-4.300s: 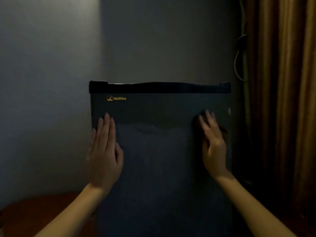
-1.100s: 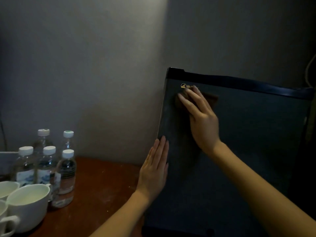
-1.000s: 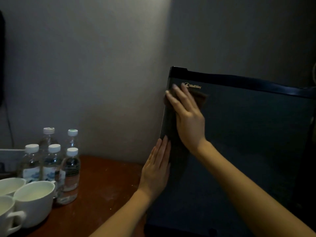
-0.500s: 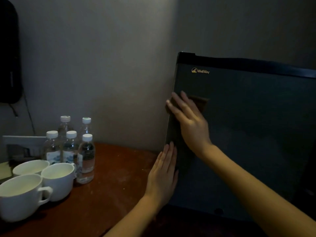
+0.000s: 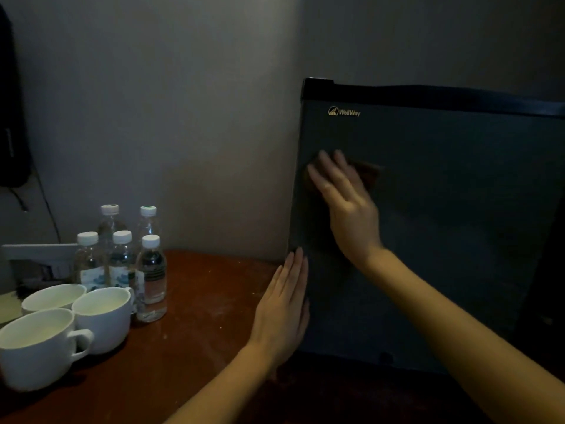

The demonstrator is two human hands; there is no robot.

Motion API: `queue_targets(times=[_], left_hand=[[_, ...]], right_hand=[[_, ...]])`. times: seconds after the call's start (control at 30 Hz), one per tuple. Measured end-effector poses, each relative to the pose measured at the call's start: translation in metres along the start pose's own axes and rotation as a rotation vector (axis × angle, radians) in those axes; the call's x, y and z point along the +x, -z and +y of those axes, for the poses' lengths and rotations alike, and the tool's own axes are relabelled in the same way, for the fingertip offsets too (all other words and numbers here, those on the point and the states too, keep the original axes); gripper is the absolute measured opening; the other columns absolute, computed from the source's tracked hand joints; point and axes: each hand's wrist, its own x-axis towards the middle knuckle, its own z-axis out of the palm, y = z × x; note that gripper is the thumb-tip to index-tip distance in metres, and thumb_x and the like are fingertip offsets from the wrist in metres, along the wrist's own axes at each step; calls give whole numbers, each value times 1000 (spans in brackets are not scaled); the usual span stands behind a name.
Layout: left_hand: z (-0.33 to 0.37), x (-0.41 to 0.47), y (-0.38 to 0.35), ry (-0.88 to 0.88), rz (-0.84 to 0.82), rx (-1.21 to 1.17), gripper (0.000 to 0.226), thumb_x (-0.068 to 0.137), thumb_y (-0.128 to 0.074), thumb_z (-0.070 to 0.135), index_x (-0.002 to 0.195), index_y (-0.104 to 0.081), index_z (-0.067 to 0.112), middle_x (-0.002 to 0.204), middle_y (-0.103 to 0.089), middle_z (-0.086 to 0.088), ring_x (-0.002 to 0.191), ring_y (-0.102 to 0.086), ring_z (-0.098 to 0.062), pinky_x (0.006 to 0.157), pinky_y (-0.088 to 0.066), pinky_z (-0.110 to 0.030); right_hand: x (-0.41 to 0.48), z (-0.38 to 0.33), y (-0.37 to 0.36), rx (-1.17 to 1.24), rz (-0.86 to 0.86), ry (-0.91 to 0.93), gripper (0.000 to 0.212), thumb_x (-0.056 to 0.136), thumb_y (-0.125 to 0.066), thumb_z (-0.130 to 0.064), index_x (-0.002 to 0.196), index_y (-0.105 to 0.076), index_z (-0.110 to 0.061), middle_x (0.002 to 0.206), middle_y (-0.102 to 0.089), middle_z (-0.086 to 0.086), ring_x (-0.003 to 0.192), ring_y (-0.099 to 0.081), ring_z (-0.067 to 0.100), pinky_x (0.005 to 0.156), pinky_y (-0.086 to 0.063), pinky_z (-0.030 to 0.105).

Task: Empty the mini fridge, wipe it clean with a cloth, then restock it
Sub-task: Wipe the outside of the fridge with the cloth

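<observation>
- Cloth (image 5: 365, 172), dark brown, lies flat against the closed door of the mini fridge (image 5: 443, 240), in the upper left part of the door and below the gold WellWay logo (image 5: 344, 112).
- The right hand (image 5: 345, 203) lies over the cloth and presses it to the door. Its grip is flat, with the fingers straight, slightly spread and pointing up and to the left. The fingertips are blurred, and part of the cloth shows to the right of them.
- The left hand (image 5: 284, 310) rests flat against the lower left edge of the door. Its grip is pressed together, fingers straight and pointing up, and it holds nothing.
- The mini fridge stands at the right end of the reddish-brown worktop (image 5: 198, 301), close to the grey wall (image 5: 183, 117). A black band runs along its top.
- Five water bottles (image 5: 122, 261) with white caps stand upright in a tight group at the left of the worktop, well apart from the mini fridge.
- Three white cups (image 5: 101, 316) stand just in front of the bottles, close together. The nearest has its handle turned to the right.
- A grey flat edge (image 5: 36, 250) shows behind the cups. What it belongs to cannot be told.
- A dark object (image 5: 12, 117) hangs on the wall at the far left, with a thin cord below it.
</observation>
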Motion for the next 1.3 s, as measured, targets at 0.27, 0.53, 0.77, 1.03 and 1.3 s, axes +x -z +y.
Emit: queue_targets(times=[0.27,0.53,0.77,1.03,1.3], left_hand=[[17,18,5,-30,52,30,69,94,-38,31,152,-17,2,161,-10,-12,148,-10,-21,119,-18,-34],[29,30,-11,6,48,82,70,95,-30,37,153,-7,5,161,-4,-11,148,-4,-22,120,-14,-35],[19,8,-27,-55,18,199,72,96,-31,39,153,-6,3,160,-6,-12,148,-7,-25,119,-8,-33],[22,10,-28,-46,40,198,71,96,-33,40,151,-14,0,159,-11,-15,148,-10,-26,120,-8,-34],[25,10,-31,-20,33,205,72,97,-30,42,152,-11,0,160,-7,-16,149,-7,-27,120,-8,-36]], right_hand=[[-101,49,50,-84,-237,105,50,94,-37,-4,143,-43,-14,155,-32,10,147,-22,24,120,-20,36],[-79,29,25,-6,-54,-42,45,98,-41,-5,142,-45,-12,155,-30,10,147,-20,25,119,-23,42],[-148,82,68,-75,-136,-46,47,102,-22,-2,140,-47,-14,152,-36,10,145,-27,27,114,-33,42],[-122,52,37,-58,33,-172,47,97,-34,9,138,-51,-8,151,-37,14,145,-26,30,116,-28,47],[-150,90,75,-54,45,-303,57,91,-36,16,140,-48,-10,152,-35,12,145,-25,30,116,-30,43]])
